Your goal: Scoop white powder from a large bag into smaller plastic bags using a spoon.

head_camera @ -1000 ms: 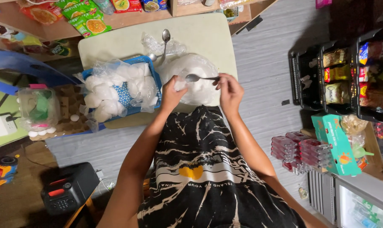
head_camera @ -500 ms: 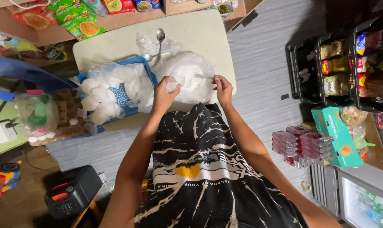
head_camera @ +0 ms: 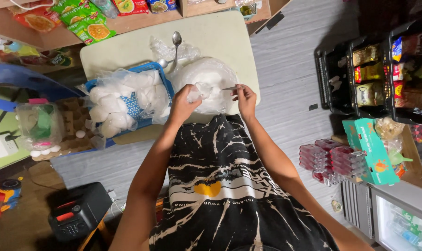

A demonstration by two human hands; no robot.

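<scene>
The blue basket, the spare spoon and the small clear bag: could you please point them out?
blue basket [head_camera: 151, 68]: head view, far rim.
spare spoon [head_camera: 176, 39]: head view, bowl.
small clear bag [head_camera: 198, 90]: head view, bag body by left hand.

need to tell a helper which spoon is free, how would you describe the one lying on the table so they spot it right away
Start at the pale table and find the blue basket of white packets on it. The metal spoon lies just beyond the basket's far right corner, on crumpled clear plastic. It lies untouched, unlike the utensil in the right hand.
</scene>
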